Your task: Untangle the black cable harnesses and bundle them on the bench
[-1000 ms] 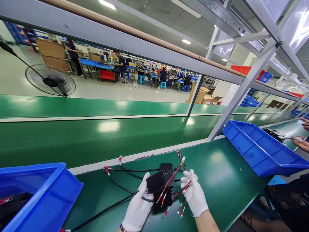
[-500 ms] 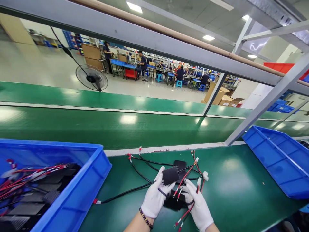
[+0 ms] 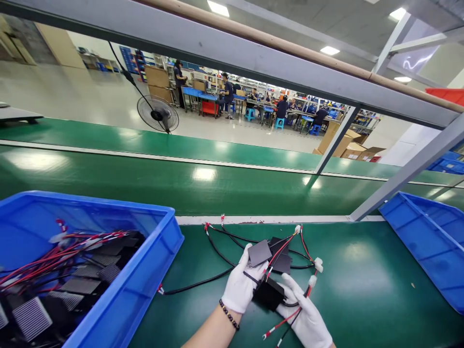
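White-gloved, my left hand [image 3: 239, 286] is closed on a flat black box [image 3: 259, 253] with a black cable and red and black wires. Between the hands is a second black box [image 3: 268, 293], tilted, its left end near the left fingers. My right hand [image 3: 303, 311], also gloved, has its fingers closed at that box's right end, where its cable and wires cross the palm. A white connector [image 3: 312, 281] sticks out above the right fingers, and bare fork terminals [image 3: 267, 334] hang below. Behind lies a third black box [image 3: 282, 261] on the green bench.
On the left stands a blue bin [image 3: 159, 251] with several black boxes and wires. Black cables [image 3: 203, 288] with red-sleeved ends spread over the bench [image 3: 355, 290]. A blue tray [image 3: 427, 246] leans at the right, beside a slanted grey post [image 3: 406, 169]. A fan [image 3: 158, 114] stands beyond.
The view has shifted left, showing more of the blue bin. The second black box has come up and turned between my hands, showing more of its face. Both hands keep hold.
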Demonstrator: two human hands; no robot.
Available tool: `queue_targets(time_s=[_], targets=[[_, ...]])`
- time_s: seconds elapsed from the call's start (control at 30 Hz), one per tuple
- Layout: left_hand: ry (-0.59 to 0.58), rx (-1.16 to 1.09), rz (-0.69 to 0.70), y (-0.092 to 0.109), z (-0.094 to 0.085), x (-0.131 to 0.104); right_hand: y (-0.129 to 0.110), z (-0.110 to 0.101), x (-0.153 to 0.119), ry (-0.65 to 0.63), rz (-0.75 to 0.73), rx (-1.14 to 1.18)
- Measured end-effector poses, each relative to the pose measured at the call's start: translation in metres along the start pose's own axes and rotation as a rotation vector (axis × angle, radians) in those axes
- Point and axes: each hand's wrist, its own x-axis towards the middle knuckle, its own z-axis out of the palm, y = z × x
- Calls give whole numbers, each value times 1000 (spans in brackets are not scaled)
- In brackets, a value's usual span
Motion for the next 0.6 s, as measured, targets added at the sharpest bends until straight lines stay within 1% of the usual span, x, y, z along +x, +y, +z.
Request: queue_targets(time_s=[0.07,0.13,0.17,0.23,0.33,0.43,0.53,0.6], targets=[[16,6,5,1,3,-1,11,0,1,-54,-14,69],[40,-1,21,1,4,-2,22,2,2,-33,-2,62],[44,-5,23,1,3,-2,28,3,3,7,1,35],[27,-5,8,0,1,-2,35,4,5,132,-10,-28],[-5,9,1,-1,-1,-2,39,4,6,285,-21,-83],[-35,-15,30,-4,-1,-3,37,6,5,373,-25,-124],[-49,-13,35,-7,-1,-3,34,10,4,480,17,-167],[-53,40,33,-10,-3,-4,30,9,1,492,60,-194]])
